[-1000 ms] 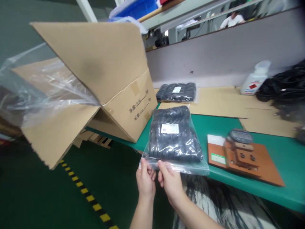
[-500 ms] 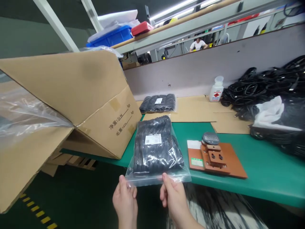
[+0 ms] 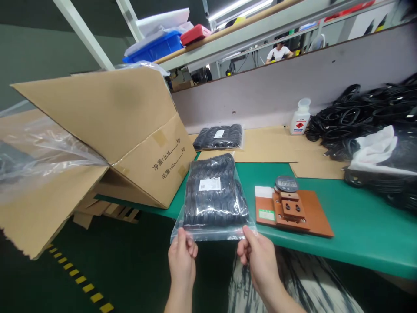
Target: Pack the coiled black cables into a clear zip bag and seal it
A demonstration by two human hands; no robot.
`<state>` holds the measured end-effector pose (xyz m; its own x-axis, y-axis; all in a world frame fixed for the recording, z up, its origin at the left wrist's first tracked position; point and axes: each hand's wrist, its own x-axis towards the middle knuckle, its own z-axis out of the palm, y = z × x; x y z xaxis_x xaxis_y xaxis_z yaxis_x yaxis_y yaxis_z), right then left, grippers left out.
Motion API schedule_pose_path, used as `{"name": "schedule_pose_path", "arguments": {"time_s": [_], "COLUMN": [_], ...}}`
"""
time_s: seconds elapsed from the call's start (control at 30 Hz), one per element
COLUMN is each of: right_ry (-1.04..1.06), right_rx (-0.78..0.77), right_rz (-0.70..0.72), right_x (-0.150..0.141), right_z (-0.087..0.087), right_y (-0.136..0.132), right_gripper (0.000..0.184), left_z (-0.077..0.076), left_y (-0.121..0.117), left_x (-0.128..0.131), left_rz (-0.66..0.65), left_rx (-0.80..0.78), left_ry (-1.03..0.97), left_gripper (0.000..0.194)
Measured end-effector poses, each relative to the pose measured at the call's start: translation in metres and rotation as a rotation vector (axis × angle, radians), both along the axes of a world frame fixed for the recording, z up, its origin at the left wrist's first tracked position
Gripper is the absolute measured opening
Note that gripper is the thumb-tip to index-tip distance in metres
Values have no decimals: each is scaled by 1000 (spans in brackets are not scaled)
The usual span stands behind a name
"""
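Observation:
A clear plastic bag of black cables (image 3: 213,198) with a white label lies over the front edge of the green table (image 3: 358,234). My left hand (image 3: 181,256) pinches the bag's near left corner. My right hand (image 3: 259,256) pinches its near right edge. Both hands are closed on the bag's open end, just off the table's edge.
A big cardboard box (image 3: 130,130) lined with clear plastic lies on its side at the left. A second cable bag (image 3: 221,137) lies behind on cardboard sheets. An orange jig with a round gauge (image 3: 291,208) sits right of the bag. Loose black cables (image 3: 365,113), a white bottle (image 3: 299,117).
My hands have moved apart along the bag's near edge, the right one sliding to the right corner. The view has swung up and right.

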<state>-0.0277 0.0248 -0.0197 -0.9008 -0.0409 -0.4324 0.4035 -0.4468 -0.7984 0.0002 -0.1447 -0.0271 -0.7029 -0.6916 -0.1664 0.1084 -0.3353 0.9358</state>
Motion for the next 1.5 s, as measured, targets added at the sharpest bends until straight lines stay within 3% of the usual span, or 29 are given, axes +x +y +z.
{"name": "schedule_pose_path", "arguments": {"time_s": [0.2, 0.37, 0.47, 0.63, 0.93, 1.17, 1.4, 1.5], "right_ry": [-2, 41, 71, 66, 21, 24, 66, 93], "right_rx": [-46, -89, -136, -148, -150, -159, -137, -100], "right_rz": [41, 185, 158, 103, -53, -118, 142, 119], "right_x": [2, 4, 3, 1, 0, 7, 11, 10], "right_z": [-2, -2, 1, 5, 5, -1, -7, -5], "right_y": [4, -24, -40, -35, 9, 15, -11, -17], "right_gripper": [53, 52, 48, 49, 48, 48, 46, 50], "left_z": [2, -5, -6, -1, 8, 5, -4, -3], "left_y": [12, 48, 64, 64, 57, 66, 90, 89], "left_x": [0, -5, -8, -8, -8, -6, -6, -6], "left_rz": [16, -169, -193, -168, -182, -161, -215, -191], "left_rx": [28, 90, 116, 127, 135, 167, 204, 226], "left_ry": [26, -39, -31, -14, -25, -27, -49, -31], "left_gripper": [45, 44, 47, 45, 34, 44, 46, 46]}}
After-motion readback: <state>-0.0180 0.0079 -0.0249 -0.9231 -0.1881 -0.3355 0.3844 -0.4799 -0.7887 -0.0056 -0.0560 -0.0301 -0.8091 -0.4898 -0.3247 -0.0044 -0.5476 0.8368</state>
